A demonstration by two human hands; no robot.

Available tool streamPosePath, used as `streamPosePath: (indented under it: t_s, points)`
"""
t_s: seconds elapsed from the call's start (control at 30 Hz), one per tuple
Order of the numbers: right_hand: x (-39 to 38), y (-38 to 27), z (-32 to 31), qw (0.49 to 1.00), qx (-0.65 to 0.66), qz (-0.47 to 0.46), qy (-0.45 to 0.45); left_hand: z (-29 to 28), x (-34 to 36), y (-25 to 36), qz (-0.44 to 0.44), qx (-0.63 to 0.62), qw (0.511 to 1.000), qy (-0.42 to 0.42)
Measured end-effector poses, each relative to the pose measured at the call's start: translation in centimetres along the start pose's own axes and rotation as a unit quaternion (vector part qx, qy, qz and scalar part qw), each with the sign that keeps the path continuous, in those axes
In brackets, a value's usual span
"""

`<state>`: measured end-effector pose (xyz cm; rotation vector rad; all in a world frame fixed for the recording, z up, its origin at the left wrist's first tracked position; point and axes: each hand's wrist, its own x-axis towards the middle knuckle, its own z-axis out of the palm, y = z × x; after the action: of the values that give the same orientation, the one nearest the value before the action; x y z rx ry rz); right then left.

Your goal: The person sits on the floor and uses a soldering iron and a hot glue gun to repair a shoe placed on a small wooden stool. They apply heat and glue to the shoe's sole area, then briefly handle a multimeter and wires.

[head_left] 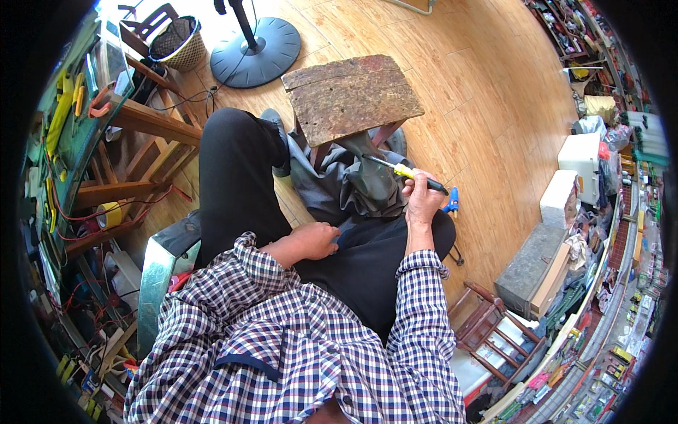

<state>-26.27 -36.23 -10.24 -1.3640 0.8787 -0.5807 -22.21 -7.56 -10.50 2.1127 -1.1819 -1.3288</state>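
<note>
Head view: right hand (424, 199) has its fingers closed round the handle of a slim tool (404, 171). Handle is yellow up front, smooth black at the rear; thin, straight metal-looking shaft points up-left toward the stool. Tool sits over the grey cloth (374, 191), just beyond the right knee; can't tell if the tip touches anything.

Left hand (314, 242) lies low on the lap, fingers bent; can't tell if they're clamped on anything.

Cloth is soft, bunched in deep folds, partly under the stool (353, 99): rectangular wooden top, rough, blotchy, worn edges, splayed legs. Blue object (453, 198) on the floor (494, 127) beside the right knee; floor is glossy wood-look planks. Beyond: black ribbed disc base (282, 49) with a pole, woven basket (189, 56). Right side: grey box-shaped block (530, 265), small slatted wooden chair (487, 328).
</note>
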Motion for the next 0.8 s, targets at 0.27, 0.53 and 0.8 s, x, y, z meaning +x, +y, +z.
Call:
streamPosePath:
  t_s: [0.27,0.53,0.8]
  points:
    - [-0.2,-0.2,-0.2,1.000,-0.015,-0.005,0.004,-0.3,-0.1,0.3,-0.010,0.002,1.000,-0.010]
    - [-0.2,0.0,-0.4,1.000,-0.017,-0.025,0.003,-0.8,-0.3,0.7,-0.005,-0.008,1.000,0.000]
    - [-0.2,0.0,-0.7,0.999,-0.026,-0.038,0.007,-1.2,-0.5,1.1,-0.009,0.001,1.000,-0.009]
